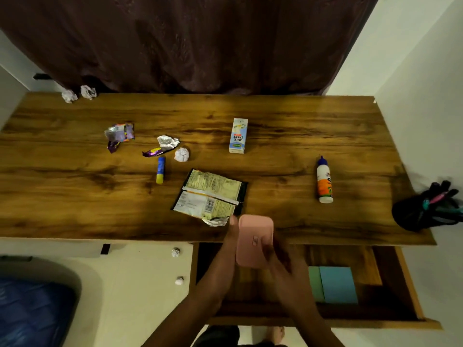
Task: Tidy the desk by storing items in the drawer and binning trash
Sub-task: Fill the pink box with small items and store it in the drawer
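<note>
I hold a pink case [253, 236] at the desk's front edge, above the open drawer [411, 291]. My left hand [231, 236] grips its left side, thumb at the top corner. My right hand [283, 261] holds its right side. Blue and green sticky notes [335, 284] lie in the drawer. On the desk [75, 196] lie a flattened snack wrapper [209, 195], a glue stick [160, 170], a glue bottle [324, 181], a milkshake carton [238, 135], foil wrappers [120, 134] [164, 145] and a paper ball [181, 154].
Two crumpled papers [77, 93] sit at the desk's back left corner. A black pen holder [426, 209] stands at the right edge. Two paper balls [176, 252] lie on the floor. A bin with a blue liner [35, 309] is at the lower left. A dark curtain hangs behind.
</note>
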`<act>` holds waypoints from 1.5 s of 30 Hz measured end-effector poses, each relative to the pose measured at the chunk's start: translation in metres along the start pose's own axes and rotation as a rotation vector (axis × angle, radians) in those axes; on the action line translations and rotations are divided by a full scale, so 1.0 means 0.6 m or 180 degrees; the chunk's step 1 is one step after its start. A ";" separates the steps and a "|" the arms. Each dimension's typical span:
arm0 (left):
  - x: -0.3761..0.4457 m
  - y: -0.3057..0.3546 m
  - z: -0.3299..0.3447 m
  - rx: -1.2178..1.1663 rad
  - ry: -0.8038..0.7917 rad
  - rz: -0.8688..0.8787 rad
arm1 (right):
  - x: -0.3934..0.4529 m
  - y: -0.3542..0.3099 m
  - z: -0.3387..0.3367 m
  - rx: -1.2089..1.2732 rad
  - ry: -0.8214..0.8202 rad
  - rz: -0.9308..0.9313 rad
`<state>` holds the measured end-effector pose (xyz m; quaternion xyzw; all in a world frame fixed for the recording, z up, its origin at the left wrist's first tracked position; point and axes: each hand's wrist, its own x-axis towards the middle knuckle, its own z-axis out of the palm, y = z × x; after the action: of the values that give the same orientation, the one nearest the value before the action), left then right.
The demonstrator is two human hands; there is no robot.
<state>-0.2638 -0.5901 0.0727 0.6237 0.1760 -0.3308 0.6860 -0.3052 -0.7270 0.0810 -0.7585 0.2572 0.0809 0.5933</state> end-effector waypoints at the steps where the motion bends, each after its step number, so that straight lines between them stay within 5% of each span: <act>1: -0.016 -0.013 -0.008 0.0041 0.0121 -0.0059 | -0.007 0.014 0.008 -0.0186 -0.0040 0.0007; 11: 0.063 -0.241 -0.095 0.0268 0.0809 -0.0747 | -0.014 0.123 0.091 -0.1142 -0.0523 0.0324; 18: 0.020 -0.171 -0.080 0.0904 0.0679 -0.0510 | 0.012 0.157 0.124 -0.1560 -0.0665 0.0495; 28: 0.026 -0.185 -0.086 0.1414 0.0827 -0.0919 | 0.035 0.255 0.162 -0.1903 -0.0775 0.0699; 34: 0.019 -0.174 -0.074 0.1858 0.0824 -0.1019 | 0.026 0.194 0.152 -0.1916 -0.0804 0.0635; 45: -0.041 -0.177 -0.089 0.3546 0.0922 0.0050 | 0.017 0.181 0.158 -0.1848 -0.1106 0.0478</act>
<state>-0.3439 -0.5325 0.0015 0.9312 0.0628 -0.2797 0.2253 -0.3321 -0.6585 -0.0436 -0.8495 0.1737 0.3220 0.3801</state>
